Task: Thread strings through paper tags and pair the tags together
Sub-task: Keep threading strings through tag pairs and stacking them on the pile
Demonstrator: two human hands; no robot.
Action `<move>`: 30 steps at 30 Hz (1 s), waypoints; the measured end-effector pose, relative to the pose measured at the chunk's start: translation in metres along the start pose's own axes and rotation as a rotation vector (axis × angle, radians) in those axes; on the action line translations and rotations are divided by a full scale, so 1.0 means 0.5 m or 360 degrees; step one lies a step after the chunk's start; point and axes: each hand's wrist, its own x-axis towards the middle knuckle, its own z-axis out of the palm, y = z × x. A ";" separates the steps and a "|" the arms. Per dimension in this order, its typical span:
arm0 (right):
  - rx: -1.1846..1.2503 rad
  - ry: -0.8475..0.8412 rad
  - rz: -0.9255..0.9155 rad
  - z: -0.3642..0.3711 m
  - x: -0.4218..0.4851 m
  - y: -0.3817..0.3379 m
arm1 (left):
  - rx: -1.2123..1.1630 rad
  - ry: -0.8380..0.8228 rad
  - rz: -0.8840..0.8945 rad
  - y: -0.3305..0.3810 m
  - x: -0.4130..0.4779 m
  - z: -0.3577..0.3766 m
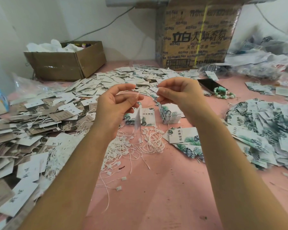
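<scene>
above the string pile, the left hand curls its fingers around a thin string with a tag dangling (blurred); also above the pile, further right, the right hand pinches a small white piece.

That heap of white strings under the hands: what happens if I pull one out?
The strings would probably hang limp, since they lie in loose curls on the pink table. They look thin and very light. They cross in a tangle, so one would likely drag neighbours along.
</scene>
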 end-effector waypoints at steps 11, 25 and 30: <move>-0.0067 -0.0218 -0.0022 0.029 -0.009 -0.013 | 0.0114 -0.0115 0.0164 0.011 -0.009 0.012; -0.0065 -0.0211 -0.0032 0.046 -0.012 -0.013 | 0.0248 -0.0004 0.0100 0.013 -0.009 0.017; -0.0041 -0.0217 -0.0022 0.046 -0.013 -0.013 | 0.0244 -0.0013 0.0106 0.014 -0.011 0.019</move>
